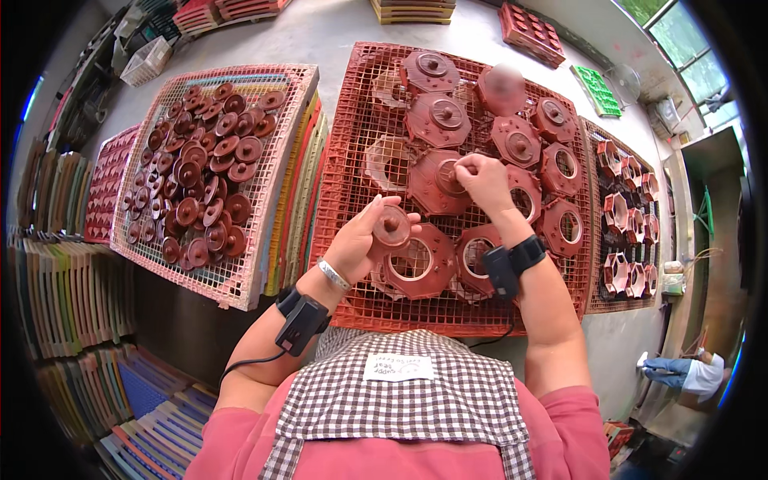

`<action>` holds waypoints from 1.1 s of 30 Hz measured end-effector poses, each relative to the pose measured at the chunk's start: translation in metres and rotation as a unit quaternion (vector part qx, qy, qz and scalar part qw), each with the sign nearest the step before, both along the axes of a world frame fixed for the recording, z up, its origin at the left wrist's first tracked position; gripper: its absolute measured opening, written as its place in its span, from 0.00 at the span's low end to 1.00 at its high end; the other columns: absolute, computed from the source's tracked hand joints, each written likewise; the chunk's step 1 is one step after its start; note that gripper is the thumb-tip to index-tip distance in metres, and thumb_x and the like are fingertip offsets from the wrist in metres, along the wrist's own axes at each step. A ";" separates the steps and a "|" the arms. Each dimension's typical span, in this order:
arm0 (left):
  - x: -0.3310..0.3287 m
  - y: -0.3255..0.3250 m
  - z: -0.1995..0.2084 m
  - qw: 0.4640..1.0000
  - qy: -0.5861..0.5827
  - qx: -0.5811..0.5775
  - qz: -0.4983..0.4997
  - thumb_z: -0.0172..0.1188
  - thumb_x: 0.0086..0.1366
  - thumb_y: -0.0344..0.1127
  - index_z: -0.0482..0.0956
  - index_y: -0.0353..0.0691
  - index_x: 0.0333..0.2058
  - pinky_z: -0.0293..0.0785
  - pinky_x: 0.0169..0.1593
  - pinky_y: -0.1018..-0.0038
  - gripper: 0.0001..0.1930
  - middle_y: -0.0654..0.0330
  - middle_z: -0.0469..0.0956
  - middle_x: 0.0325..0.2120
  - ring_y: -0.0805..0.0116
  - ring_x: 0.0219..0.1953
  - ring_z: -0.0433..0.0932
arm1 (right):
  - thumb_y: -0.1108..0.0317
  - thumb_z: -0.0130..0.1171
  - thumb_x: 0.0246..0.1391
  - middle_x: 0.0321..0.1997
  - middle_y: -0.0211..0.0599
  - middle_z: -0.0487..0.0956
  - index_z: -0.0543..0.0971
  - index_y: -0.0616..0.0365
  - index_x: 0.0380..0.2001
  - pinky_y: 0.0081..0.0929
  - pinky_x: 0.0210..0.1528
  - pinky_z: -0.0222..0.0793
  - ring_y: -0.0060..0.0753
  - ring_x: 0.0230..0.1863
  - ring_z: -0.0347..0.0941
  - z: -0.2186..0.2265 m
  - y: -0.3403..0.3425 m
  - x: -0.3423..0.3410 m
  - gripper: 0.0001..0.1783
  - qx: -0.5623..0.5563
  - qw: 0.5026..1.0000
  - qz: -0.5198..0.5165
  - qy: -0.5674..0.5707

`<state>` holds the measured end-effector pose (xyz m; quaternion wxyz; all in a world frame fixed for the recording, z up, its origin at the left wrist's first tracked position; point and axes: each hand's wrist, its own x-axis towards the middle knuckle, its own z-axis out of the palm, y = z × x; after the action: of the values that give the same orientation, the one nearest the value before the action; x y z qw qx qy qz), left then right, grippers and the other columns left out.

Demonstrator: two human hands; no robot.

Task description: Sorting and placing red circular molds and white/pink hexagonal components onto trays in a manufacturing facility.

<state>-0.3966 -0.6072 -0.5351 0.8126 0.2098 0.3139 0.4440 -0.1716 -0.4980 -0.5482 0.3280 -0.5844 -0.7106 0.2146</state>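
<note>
A: Held lid (392, 226)?
B: Mid-frame, grasped by left hand (358, 238); round, no long axis.
A: Right hand (488, 188)?
B: Curled at seated lid (448, 181), up-right of held lid; grip unclear.

Workshop stocked with rows of matching parts

By its look this is a workshop for batch work. Octagonal pieces (419, 120) of one pattern stand in rows on the red tray (384, 318), from its far edge towards its near edge, and like lids (192, 174) lie heaped on the pink tray (216, 284). Stacked trays (298, 172) show below its right edge. The plain grey floor (336, 24), large window (688, 44) and checked apron (400, 408) fit a workroom.
</note>
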 end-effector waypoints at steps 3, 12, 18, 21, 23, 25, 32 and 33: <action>0.004 0.012 -0.007 0.999 -0.028 0.025 -0.002 0.33 0.68 0.47 0.59 0.38 0.52 0.71 0.48 0.69 0.22 0.50 0.68 0.47 0.58 0.49 0.70 | 0.66 0.58 0.42 0.25 0.38 0.77 0.79 0.58 0.27 0.26 0.31 0.70 0.34 0.24 0.74 -0.003 0.006 0.009 0.09 -0.038 0.998 0.017 0.041; 0.017 0.034 -0.015 0.999 -0.027 0.016 -0.012 0.37 0.68 0.43 0.59 0.39 0.54 0.73 0.47 0.67 0.20 0.57 0.71 0.39 0.62 0.45 0.73 | 0.66 0.59 0.42 0.29 0.40 0.73 0.76 0.55 0.26 0.35 0.39 0.68 0.44 0.33 0.72 0.008 -0.007 -0.017 0.07 0.046 0.984 0.038 -0.170; 0.027 0.044 -0.023 0.999 0.018 0.027 -0.005 0.39 0.68 0.43 0.58 0.40 0.55 0.74 0.47 0.64 0.21 0.58 0.70 0.40 0.63 0.45 0.73 | 0.67 0.60 0.38 0.26 0.44 0.77 0.79 0.58 0.24 0.29 0.35 0.71 0.39 0.29 0.75 0.029 -0.001 -0.003 0.08 -0.026 0.998 0.024 -0.042; 0.026 0.041 -0.012 1.000 -0.003 -0.001 0.008 0.37 0.67 0.47 0.56 0.41 0.56 0.73 0.47 0.63 0.23 0.58 0.69 0.45 0.63 0.46 0.72 | 0.67 0.60 0.38 0.26 0.42 0.76 0.79 0.59 0.26 0.25 0.32 0.71 0.34 0.27 0.75 0.058 -0.017 -0.013 0.09 -0.076 0.995 0.060 0.039; 0.024 0.043 -0.006 0.996 -0.076 0.014 -0.042 0.35 0.67 0.52 0.57 0.43 0.56 0.72 0.48 0.61 0.25 0.58 0.68 0.49 0.63 0.47 0.72 | 0.67 0.61 0.39 0.27 0.42 0.77 0.78 0.62 0.27 0.23 0.31 0.70 0.31 0.26 0.75 0.070 -0.032 -0.035 0.11 -0.061 0.992 0.113 0.022; 0.030 0.043 -0.010 0.996 -0.079 0.011 -0.035 0.34 0.66 0.53 0.57 0.44 0.56 0.71 0.49 0.59 0.25 0.58 0.68 0.49 0.62 0.48 0.72 | 0.67 0.60 0.40 0.27 0.42 0.76 0.78 0.62 0.27 0.24 0.30 0.70 0.32 0.26 0.74 0.057 -0.037 -0.044 0.10 0.048 0.980 0.190 -0.027; 0.019 0.044 -0.021 0.996 -0.087 -0.027 0.011 0.43 0.65 0.43 0.59 0.43 0.54 0.75 0.44 0.61 0.21 0.51 0.70 0.46 0.55 0.45 0.73 | 0.65 0.57 0.46 0.32 0.41 0.74 0.77 0.58 0.31 0.32 0.38 0.69 0.38 0.31 0.73 0.030 0.040 -0.027 0.10 0.079 0.996 0.032 -0.001; 0.018 0.043 -0.019 0.996 -0.087 -0.023 0.016 0.43 0.65 0.43 0.59 0.43 0.54 0.75 0.44 0.61 0.21 0.51 0.70 0.46 0.55 0.45 0.73 | 0.65 0.56 0.46 0.34 0.42 0.73 0.77 0.58 0.33 0.32 0.38 0.69 0.39 0.32 0.73 0.023 0.054 -0.026 0.11 0.086 0.996 0.006 -0.012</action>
<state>-0.3784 -0.5641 -0.5545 0.8342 0.1466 0.2556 0.4661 -0.1972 -0.4440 -0.5253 0.3673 -0.5524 -0.7335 0.1478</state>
